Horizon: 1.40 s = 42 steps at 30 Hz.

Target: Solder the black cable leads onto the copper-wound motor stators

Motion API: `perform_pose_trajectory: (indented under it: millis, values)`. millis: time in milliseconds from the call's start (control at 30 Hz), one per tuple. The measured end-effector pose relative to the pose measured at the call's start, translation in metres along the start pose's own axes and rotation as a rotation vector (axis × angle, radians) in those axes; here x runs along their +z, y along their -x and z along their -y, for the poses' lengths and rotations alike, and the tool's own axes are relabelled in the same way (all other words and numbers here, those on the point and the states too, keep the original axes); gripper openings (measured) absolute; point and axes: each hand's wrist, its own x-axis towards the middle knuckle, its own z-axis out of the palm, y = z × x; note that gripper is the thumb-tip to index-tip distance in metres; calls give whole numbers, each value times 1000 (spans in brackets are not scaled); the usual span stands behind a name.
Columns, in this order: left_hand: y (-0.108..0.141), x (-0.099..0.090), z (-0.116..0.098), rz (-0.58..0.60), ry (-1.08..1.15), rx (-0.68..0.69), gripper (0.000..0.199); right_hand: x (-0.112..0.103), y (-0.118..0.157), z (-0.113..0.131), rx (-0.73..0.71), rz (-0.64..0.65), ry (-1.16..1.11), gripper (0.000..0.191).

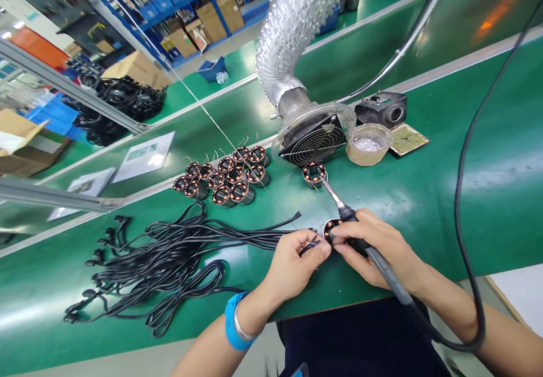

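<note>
My left hand (294, 261) is closed, pinching thin wires at the stripped end of a black power cord (258, 238). In my right hand (377, 247) is a soldering iron (348, 214), its tip reaching to a copper-wound motor stator (314, 174). A second stator (331, 230) sits by my right fingertips, partly hidden by them; whether they grip it I cannot make out. To the left lies a pile of black power cords (169, 258) with plugs at the far ends. Several more stators (235, 176) stand grouped behind the cords, thin leads sticking up.
A fume extractor with a black fan grille (316, 142) and silver duct (275, 43) stands at the back. Beside it are a round tub (369, 144), a black iron stand (382, 110) and a sponge tray (407, 139). The iron's cable (460, 196) loops along the right.
</note>
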Motion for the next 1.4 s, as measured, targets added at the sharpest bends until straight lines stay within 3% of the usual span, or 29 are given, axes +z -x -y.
perform_pose_trajectory:
  millis: [200, 467, 833, 1000, 1200, 1400]
  values:
    - [1, -7, -2, 38, 95, -44, 40, -4, 12, 12, 60, 4, 15, 34]
    - [4, -3, -6, 37, 23, -45, 27, -12, 19, 19, 87, 40, 53, 36]
    - [3, 1, 1, -11, -14, 22, 25, -13, 4, 20, 85, 39, 62, 43]
    - [5, -6, 0, 7, -7, 41, 32, -12, -8, 18, 75, 163, 20, 46]
    - [6, -9, -3, 44, -154, 31, 23, -8, -5, 16, 117, 122, -17, 38]
    - [14, -2, -2, -25, -349, 166, 22, -7, -3, 14, 140, 125, -13, 32]
